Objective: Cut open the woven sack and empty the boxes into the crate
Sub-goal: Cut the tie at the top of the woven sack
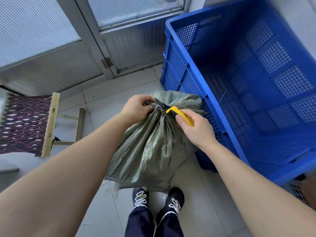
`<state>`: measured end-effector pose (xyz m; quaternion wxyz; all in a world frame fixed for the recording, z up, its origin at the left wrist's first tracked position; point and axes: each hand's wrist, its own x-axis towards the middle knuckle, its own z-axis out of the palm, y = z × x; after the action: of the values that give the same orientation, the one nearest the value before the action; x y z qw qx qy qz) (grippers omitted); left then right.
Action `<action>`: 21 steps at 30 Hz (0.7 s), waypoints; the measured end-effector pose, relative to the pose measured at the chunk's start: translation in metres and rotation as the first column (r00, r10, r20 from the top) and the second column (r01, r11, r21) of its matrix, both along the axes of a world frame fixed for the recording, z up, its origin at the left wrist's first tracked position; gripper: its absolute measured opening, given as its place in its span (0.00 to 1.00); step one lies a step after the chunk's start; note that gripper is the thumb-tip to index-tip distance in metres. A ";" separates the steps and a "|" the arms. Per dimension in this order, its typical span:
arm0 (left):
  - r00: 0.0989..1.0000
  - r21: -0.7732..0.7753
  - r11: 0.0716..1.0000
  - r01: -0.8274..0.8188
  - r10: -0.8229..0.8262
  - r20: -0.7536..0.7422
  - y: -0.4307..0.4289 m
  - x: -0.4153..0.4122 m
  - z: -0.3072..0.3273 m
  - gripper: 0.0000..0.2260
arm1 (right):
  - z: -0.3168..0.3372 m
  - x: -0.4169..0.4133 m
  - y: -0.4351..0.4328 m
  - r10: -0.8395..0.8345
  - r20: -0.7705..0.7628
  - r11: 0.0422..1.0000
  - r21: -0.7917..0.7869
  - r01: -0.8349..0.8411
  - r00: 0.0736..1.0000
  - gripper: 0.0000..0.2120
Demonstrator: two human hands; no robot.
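Note:
A green woven sack (148, 151) stands on the tiled floor in front of my feet, its neck bunched tight. My left hand (136, 108) grips that bunched neck from the left. My right hand (196, 129) holds a yellow utility knife (181, 114), whose dark blade lies against the gathered neck just beside my left fingers. The sack's contents are hidden. A big blue perforated crate (256, 93) stands tilted on the right, touching the sack, and looks empty inside.
A wooden folding stool (27, 124) with a woven maroon seat stands at the left. A grey door and window frame (106, 53) close the far side. My two black shoes (159, 197) are just below the sack.

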<state>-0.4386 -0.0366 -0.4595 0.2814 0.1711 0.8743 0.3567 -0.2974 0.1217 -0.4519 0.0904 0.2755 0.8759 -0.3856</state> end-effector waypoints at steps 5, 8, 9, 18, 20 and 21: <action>0.999 -0.006 0.999 -0.035 0.035 0.005 0.001 0.002 0.003 0.08 | 0.003 0.010 0.007 0.036 -0.037 0.965 0.260 -0.025 0.999 0.22; 0.999 -0.016 0.998 -0.053 0.053 -0.001 0.002 0.003 0.002 0.08 | 0.002 0.013 0.010 0.066 -0.031 0.938 0.343 -0.052 0.997 0.22; 0.998 -0.019 0.998 -0.061 0.061 0.000 0.002 0.003 0.001 0.08 | 0.001 0.013 0.011 0.084 -0.024 0.928 0.367 -0.069 0.996 0.22; 0.995 -0.030 0.994 -0.101 0.101 0.001 0.003 0.007 0.002 0.09 | 0.009 0.006 0.015 0.199 0.000 0.871 0.458 -0.177 0.980 0.22; 0.995 -0.038 0.994 -0.103 0.103 -0.008 0.003 0.009 0.002 0.09 | 0.011 0.003 0.017 0.229 0.006 0.859 0.470 -0.204 0.973 0.22; 0.995 -0.041 0.994 -0.102 0.102 -0.013 0.003 0.009 0.003 0.09 | 0.012 0.002 0.018 0.242 0.005 0.852 0.477 -0.215 0.970 0.22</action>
<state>-0.4294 -0.0336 -0.4567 0.2613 0.1223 0.8906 0.3515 -0.2952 0.1392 -0.4402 0.0411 0.1725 0.9721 -0.1538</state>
